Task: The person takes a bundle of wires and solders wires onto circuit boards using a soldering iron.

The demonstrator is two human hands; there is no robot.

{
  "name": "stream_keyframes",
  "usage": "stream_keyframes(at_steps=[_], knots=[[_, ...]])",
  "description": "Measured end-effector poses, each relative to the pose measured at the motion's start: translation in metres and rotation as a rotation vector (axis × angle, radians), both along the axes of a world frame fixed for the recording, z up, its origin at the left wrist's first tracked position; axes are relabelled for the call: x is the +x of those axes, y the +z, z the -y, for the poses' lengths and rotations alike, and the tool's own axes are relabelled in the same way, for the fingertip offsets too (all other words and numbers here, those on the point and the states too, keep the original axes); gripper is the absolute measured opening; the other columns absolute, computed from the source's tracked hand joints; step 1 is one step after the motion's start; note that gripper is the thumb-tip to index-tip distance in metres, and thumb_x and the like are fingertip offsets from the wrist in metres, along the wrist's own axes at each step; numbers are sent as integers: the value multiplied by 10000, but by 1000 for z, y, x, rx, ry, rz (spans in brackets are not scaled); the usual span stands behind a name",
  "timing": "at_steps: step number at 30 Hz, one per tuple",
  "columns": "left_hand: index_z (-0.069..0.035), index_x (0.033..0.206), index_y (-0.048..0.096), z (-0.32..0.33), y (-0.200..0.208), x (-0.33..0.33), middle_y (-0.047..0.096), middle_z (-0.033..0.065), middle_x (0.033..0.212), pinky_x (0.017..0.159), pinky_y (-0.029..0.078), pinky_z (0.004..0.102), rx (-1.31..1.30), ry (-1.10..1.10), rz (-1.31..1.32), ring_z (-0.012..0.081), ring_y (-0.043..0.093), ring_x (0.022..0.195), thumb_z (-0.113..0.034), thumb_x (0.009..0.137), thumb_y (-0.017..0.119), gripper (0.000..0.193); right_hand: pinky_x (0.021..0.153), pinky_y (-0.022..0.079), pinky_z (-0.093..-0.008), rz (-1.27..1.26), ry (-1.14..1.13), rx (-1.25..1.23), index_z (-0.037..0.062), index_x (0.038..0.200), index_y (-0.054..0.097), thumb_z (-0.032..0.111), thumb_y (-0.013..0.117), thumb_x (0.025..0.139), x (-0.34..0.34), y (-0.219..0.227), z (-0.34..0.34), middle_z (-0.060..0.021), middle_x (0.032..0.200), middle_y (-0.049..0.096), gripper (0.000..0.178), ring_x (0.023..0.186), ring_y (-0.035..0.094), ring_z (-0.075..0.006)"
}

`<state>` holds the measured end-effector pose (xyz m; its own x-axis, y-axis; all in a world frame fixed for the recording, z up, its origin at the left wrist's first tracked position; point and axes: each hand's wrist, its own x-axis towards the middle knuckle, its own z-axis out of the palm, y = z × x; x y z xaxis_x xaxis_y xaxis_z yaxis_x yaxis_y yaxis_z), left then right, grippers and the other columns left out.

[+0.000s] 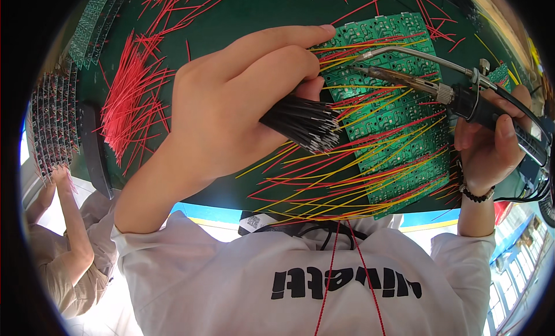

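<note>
My left hand [231, 99] is closed around a thick bundle of black wires [303, 125] with stripped silvery ends, while its index finger reaches the upper left edge of a green circuit board panel [399, 145]. Rows of red and yellow wires [347, 186] run from the panel and hang over its left side. In my right hand [491, 136] is a soldering iron [468, 105] with a thin curved metal tube [416, 53] clamped along it. The iron's tip and the tube's end meet near the panel's upper left, close to my left fingertips. Whether a single wire is pinched there is hidden.
A pile of red wires [130, 93] lies left of my left hand, with more loose red wires [179, 6] at the far side of the green table [254, 15]. Stacked circuit boards [55, 110] stand at the left edge, near another person's hands [60, 174]. Black cables trail at the right.
</note>
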<state>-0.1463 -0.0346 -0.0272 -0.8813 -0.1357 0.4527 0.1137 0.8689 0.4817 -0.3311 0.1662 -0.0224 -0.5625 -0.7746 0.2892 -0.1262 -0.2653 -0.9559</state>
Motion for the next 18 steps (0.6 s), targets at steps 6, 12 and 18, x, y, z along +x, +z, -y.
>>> stream_keyframes(at_steps=[6,12,18], knots=[[6,732,563,0,0,0,639,154,975,520,446,196,4,2,21,121,573,619,29,686,661,111,343,359,-240,-24,-1,-4,-38,941,439,132,477,817,0,-1,0,-201,760,560,214,376,447,-148],[5,730,564,-1,1,1,640,146,980,525,453,199,18,7,25,123,578,623,34,681,660,112,359,361,-237,-18,22,-3,-32,935,438,110,482,815,1,-1,0,-191,755,555,190,385,454,-146],[5,730,564,-1,0,0,641,136,976,527,458,199,-4,2,11,125,582,622,37,680,659,112,360,360,-236,-52,17,4,-30,925,441,101,491,813,2,-1,0,-180,760,548,180,391,458,-145]])
